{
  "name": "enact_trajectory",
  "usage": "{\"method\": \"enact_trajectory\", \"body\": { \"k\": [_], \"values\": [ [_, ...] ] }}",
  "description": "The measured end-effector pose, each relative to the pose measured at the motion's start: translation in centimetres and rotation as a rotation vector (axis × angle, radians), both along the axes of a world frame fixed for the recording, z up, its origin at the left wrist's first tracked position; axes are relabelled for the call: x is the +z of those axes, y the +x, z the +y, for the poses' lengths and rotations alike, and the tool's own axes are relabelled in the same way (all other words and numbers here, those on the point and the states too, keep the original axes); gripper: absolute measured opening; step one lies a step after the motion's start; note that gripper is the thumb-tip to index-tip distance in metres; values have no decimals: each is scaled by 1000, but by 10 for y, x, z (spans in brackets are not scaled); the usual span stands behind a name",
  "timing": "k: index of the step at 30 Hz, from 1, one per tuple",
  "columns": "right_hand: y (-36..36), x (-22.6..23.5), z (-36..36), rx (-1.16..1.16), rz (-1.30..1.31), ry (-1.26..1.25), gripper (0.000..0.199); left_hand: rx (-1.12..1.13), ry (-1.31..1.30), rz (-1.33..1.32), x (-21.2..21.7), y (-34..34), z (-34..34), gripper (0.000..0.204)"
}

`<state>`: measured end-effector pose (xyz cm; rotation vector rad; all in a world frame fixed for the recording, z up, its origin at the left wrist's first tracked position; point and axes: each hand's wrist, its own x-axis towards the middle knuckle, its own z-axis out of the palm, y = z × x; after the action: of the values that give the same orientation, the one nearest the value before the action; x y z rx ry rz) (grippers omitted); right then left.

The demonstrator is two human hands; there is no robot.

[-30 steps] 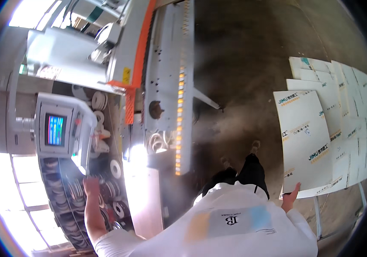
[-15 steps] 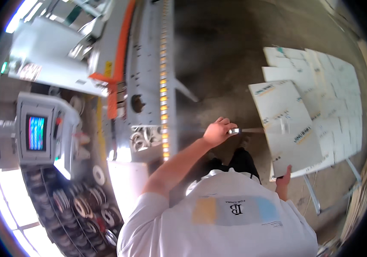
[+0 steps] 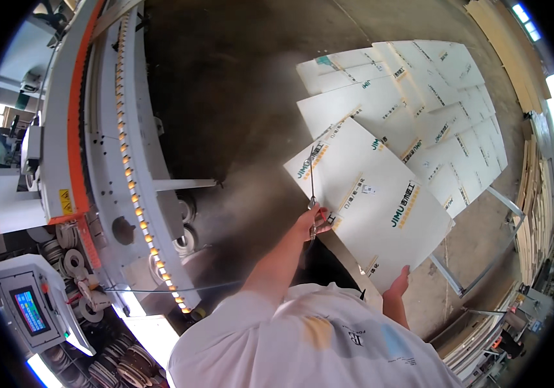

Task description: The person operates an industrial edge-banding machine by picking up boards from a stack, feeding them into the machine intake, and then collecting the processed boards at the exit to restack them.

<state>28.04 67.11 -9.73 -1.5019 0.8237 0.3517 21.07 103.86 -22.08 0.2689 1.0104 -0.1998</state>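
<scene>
My left hand (image 3: 308,224) is closed around a metal air blow gun (image 3: 313,202), its long thin nozzle pointing away from me over the left edge of a white panel (image 3: 371,187). A thin dark hose (image 3: 183,288) runs from the machine side toward my left forearm. With my right hand (image 3: 398,283) I grip the near right corner of that panel, fingers partly hidden by its edge. The panel carries printed marks and lies tilted across other white panels (image 3: 445,110), which are spread overlapping beyond it.
On the left stands a long grey machine with an orange rail (image 3: 77,129) and a row of yellow rollers (image 3: 128,168). Its control screen (image 3: 29,312) is near lower left, above edging rolls (image 3: 105,368). A metal stand (image 3: 448,278) supports the panels. Boards (image 3: 532,194) are stacked at right.
My view has swung to the right. The blow gun's nozzle, pointing right before, now points away over the panel. The panel in my right hand sits at a different slant.
</scene>
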Motion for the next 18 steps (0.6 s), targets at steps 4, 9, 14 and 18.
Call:
{"method": "enact_trajectory", "body": {
  "k": [4,9,14,18],
  "values": [
    [36,-10,13,-3,0,-297,69,76,-12,-12,0,37,2,38],
    [61,8,5,-7,112,-364,71,34,80,-23,44,29,-15,36],
    [73,1,-25,340,-9,-349,59,52,191,-27,128,-42,-22,39],
    [80,-3,17,436,-145,1,54,-25,259,72,199,-120,-24,42]
  ]
}}
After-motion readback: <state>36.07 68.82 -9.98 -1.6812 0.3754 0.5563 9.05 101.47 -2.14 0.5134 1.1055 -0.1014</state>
